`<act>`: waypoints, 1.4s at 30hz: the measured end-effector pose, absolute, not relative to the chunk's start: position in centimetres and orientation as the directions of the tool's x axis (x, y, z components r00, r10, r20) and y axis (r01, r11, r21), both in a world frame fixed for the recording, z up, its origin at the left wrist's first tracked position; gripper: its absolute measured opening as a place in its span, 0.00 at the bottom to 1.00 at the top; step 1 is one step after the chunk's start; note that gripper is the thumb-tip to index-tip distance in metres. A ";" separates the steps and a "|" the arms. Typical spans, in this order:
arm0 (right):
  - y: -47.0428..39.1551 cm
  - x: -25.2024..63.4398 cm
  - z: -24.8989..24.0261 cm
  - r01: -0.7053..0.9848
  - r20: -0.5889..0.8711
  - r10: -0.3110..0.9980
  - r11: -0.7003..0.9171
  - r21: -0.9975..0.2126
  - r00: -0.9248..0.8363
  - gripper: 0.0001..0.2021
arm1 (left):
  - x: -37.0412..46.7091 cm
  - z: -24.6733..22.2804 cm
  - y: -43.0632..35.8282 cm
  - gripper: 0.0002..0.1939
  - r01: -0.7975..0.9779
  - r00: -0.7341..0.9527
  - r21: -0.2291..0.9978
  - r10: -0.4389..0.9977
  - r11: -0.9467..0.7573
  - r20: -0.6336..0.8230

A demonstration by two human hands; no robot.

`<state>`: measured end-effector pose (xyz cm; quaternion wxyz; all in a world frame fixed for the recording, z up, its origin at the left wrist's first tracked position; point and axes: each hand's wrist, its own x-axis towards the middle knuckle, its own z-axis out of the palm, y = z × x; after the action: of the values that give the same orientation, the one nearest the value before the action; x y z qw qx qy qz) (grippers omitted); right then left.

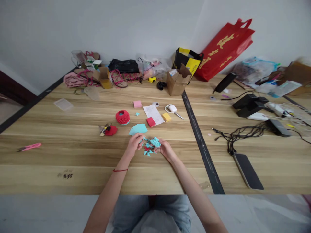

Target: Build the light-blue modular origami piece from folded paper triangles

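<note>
Forearms [110, 187]: two, one red cord [120, 170] at the left wrist.
Right hand [165, 149]: fingers clamped on one ribbed turquoise paper piece [155, 141], near loose turquoise bits [148, 153] on the table [160, 178].
Left hand [135, 143]: fingers bent, just beside it; grip cannot be told.
Paper blocks [151, 122]: three, pink, red and yellow.
Red ribbed form [122, 118]: one, left of the blocks.
Table: wood-grained, one dark strip [202, 145]; pale wall [121, 26] behind.

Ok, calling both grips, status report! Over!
Right grip holding ribbed turquoise folded-paper piece. Left grip at small turquoise paper bits. Loose turquoise paper triangles lying between.
</note>
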<state>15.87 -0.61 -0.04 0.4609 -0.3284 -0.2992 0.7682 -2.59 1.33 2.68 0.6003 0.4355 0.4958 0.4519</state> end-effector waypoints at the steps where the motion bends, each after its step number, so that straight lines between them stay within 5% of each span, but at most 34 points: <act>1: -0.6 15.9 0.0 -0.513 -0.229 0.895 -0.412 -0.753 -0.383 0.17 | -2.6 2.7 1.3 0.15 -0.137 0.118 0.963 0.969 0.231 -0.216; 5: -0.6 15.9 0.0 -0.510 -0.223 0.871 -0.445 -0.736 -0.438 0.17 | -2.4 2.8 1.1 0.14 -0.024 0.142 0.980 0.971 0.199 -0.194; 13: -0.8 15.5 -0.2 -0.470 -0.226 0.903 -0.388 -0.793 -0.365 0.18 | -1.8 2.4 0.8 0.09 0.193 0.227 0.970 0.968 -0.150 0.104; 27: -0.9 15.3 -0.4 -0.447 -0.219 0.920 -0.354 -0.822 -0.326 0.17 | -1.7 2.2 0.9 0.11 0.205 0.173 0.965 0.977 -0.163 0.128; 34: -0.9 15.6 -0.1 -0.487 -0.204 0.925 -0.346 -0.802 -0.321 0.17 | -2.6 2.4 1.2 0.14 0.169 0.106 0.985 0.994 -0.032 0.014; 42: -1.0 15.4 0.1 -0.401 -0.208 0.926 -0.329 -0.855 -0.314 0.18 | -2.0 1.8 0.9 0.08 0.235 0.211 0.952 0.966 -0.198 0.149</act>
<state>15.43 -1.02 0.10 0.4561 -0.3671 -0.3573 0.7277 -2.01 0.94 1.80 0.4314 0.6476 0.4636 0.4237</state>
